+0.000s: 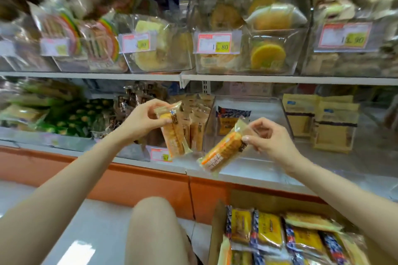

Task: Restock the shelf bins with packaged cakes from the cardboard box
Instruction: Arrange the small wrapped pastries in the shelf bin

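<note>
Orange, clear-wrapped left cake (174, 135) hangs near-upright. Right cake (224, 151) at its 4 o'clock, tilted. Open cardboard box (216, 234) at 5 o'clock, holding packs.

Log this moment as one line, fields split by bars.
left hand: pinches cake pack | right hand: pinches second pack | clear bin: behind second pack | cardboard box: holds spare packs

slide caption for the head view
Left hand and right hand each hold a packaged cake before the shelf bins, cardboard box below
</note>
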Demonstrator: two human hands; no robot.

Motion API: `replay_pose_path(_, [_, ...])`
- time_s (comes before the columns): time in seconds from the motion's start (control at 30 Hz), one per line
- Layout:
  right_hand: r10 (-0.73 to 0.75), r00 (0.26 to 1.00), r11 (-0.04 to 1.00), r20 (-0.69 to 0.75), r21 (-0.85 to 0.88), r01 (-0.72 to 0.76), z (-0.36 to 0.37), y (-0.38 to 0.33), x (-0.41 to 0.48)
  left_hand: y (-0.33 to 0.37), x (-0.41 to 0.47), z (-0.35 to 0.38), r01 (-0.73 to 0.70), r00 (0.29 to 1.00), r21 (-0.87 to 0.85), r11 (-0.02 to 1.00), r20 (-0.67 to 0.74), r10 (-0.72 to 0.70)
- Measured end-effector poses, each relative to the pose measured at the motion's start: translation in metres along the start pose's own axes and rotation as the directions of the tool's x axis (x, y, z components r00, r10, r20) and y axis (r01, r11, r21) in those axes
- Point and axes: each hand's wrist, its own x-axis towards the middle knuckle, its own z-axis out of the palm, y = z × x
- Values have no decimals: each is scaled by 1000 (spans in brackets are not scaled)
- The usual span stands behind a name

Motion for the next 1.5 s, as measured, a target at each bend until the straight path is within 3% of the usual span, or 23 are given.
replay_pose_path(0.27, [-120, 984, 993, -130, -2, 121, 68, -5, 51, -46, 32, -22, 17, 994, -17, 1000, -107, -18])
replay_pose_path(0.4, [-137, 990, 986, -41, -105, 132, 84, 8, 67, -77, 52, -23, 69, 993, 56, 996, -102, -63])
replay_pose_path(0.47, [-134, 991, 965, 25, -226, 136, 90, 15, 76, -88, 62, -20, 77, 996, 180, 981, -52, -69])
replay_pose_path(0.67, [-88, 971, 739, 221, -640, 213, 109, 26, 107, -121, 93, -3, 19, 994, 459, 888, 86, -65])
replay_pose_path(0.8, [-95, 965, 597, 245, -761, 252, 121, 33, 124, -133, 109, 8, -73, 993, 734, 675, 119, -21])
replay_pose_path(0.97, [-91, 967, 538, 238, -806, 249, 129, 45, 134, -138, 114, 15, -99, 995, 830, 549, 84, 52])
replay_pose_path(1.33, [-91, 961, 500, 263, -822, 272, 132, 46, 140, -130, 118, 10, -189, 980, 846, 499, 193, 43])
replay_pose_path(1.5, [-46, 962, 481, 268, -838, 257, 127, 45, 137, -128, 109, 12, -160, 985, 835, 526, 173, 24])
